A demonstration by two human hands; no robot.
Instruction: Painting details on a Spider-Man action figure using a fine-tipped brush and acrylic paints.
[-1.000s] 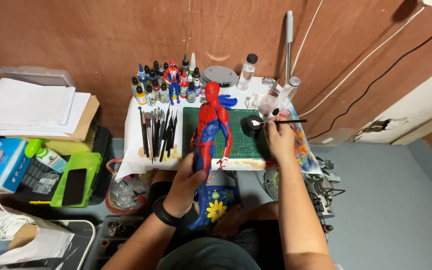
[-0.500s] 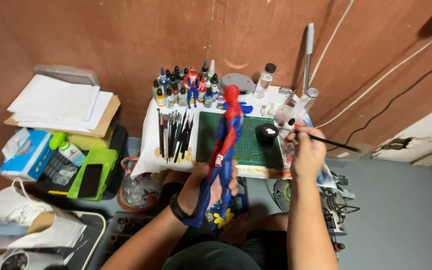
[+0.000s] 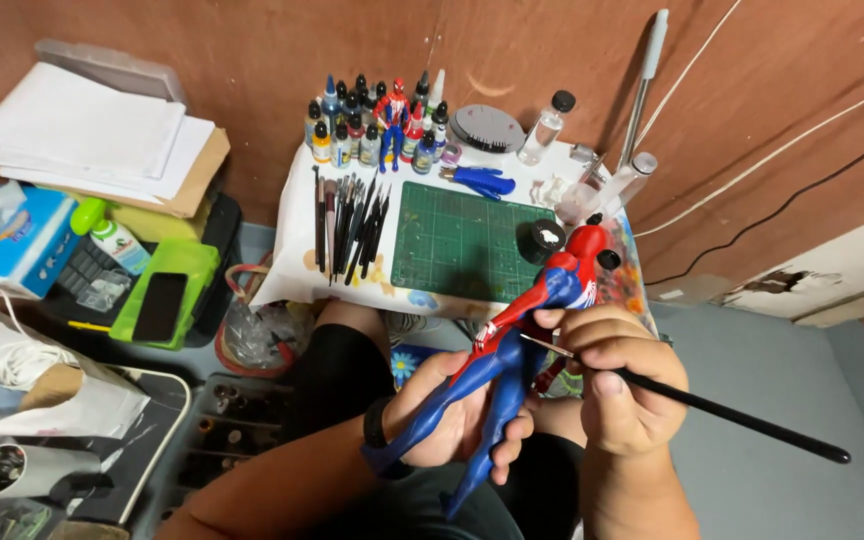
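Note:
My left hand (image 3: 452, 415) grips the blue legs of a red and blue action figure (image 3: 522, 330), which lies tilted with its red head up and to the right, above my lap. My right hand (image 3: 617, 375) pinches a thin black paintbrush (image 3: 722, 410). The brush tip rests at the figure's waist and its handle points out to the right. Behind the figure lies a green cutting mat (image 3: 462, 240) on a small white table (image 3: 297, 265).
A row of brushes (image 3: 352, 220), several paint bottles (image 3: 362, 125) and a smaller figure (image 3: 390, 115) stand at the table's back. A black paint pot (image 3: 544, 238) sits by the mat. A stack of paper (image 3: 92, 130), a tissue box (image 3: 12, 240) and a green case (image 3: 157, 300) are left.
Both hands have come down from the table toward my lap. The figure has tipped from upright to a slant, and the brush now touches its waist.

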